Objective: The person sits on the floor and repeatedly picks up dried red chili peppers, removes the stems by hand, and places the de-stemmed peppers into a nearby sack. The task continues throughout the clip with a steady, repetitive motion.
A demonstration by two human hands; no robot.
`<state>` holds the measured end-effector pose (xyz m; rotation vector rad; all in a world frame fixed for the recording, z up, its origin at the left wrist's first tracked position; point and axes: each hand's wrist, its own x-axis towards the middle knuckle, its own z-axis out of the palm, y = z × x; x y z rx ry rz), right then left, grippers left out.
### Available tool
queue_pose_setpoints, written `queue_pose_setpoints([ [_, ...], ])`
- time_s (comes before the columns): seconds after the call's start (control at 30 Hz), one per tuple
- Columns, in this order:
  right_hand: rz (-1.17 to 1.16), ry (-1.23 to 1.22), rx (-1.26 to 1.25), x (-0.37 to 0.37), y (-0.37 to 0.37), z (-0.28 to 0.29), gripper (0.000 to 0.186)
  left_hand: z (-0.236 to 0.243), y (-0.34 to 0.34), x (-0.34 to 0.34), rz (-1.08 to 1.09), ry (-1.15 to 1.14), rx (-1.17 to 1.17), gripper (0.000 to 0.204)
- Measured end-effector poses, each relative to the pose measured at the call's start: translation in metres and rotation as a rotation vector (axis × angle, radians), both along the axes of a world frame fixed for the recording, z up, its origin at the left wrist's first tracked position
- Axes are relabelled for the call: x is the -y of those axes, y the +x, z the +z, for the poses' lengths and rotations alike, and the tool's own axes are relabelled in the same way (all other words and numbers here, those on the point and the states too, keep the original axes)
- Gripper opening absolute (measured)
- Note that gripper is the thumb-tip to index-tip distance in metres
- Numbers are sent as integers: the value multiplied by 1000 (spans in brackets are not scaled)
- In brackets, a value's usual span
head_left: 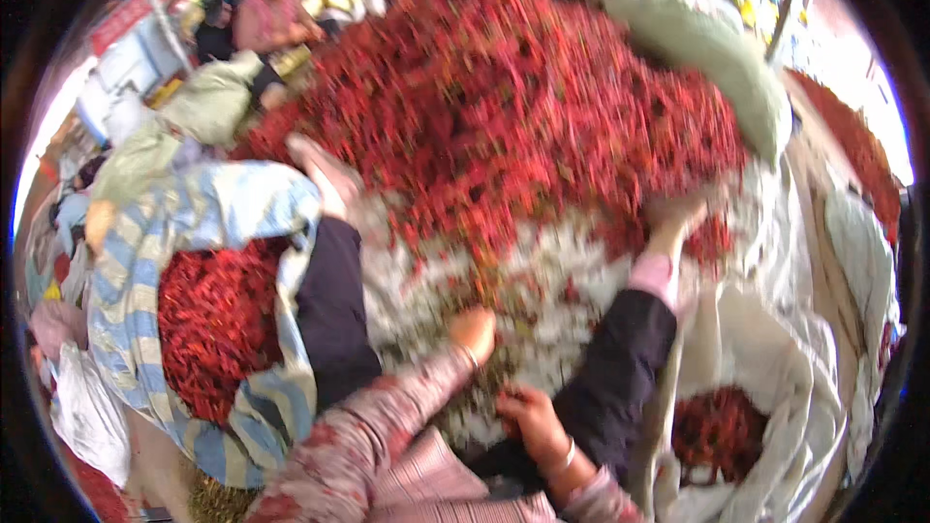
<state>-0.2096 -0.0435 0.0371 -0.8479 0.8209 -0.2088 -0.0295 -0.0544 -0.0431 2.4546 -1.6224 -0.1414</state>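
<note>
A big heap of red chili peppers (pixel 484 107) rises in front of me between my outstretched legs. My left hand (pixel 473 334) reaches forward over loose green-brown stems (pixel 499 358) on a pale sheet (pixel 407 300). Its fingers point away and are blurred, so their grip does not show. Closer to my body, my right hand (pixel 536 423) is closed, fingers bent inward to the left. Whatever its fingertips hold is too blurred to name.
On my left stands a blue-and-white striped sack (pixel 136 300) with red chilies inside. A white sack (pixel 804 368) at right holds some darker red chilies. A full green sack (pixel 712 63) lies on the heap's far right side. Another person (pixel 271 15) sits at the far left.
</note>
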Motion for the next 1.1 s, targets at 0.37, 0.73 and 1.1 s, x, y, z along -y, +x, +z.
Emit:
queue_pose_setpoints([
  [0.37, -80, 23, -24, -5, -9, -20, 14, 10, 3, -1, -23, 16, -197, 16],
  [0.73, -81, -21, -1, -2, -16, -11, 8, 65, 37, -54, 219, -282, -1198, 14],
  [1.1, -300, -3, 94, 7, 1, -6, 13, 79, 5, -86, 11, -170, -1003, 13],
])
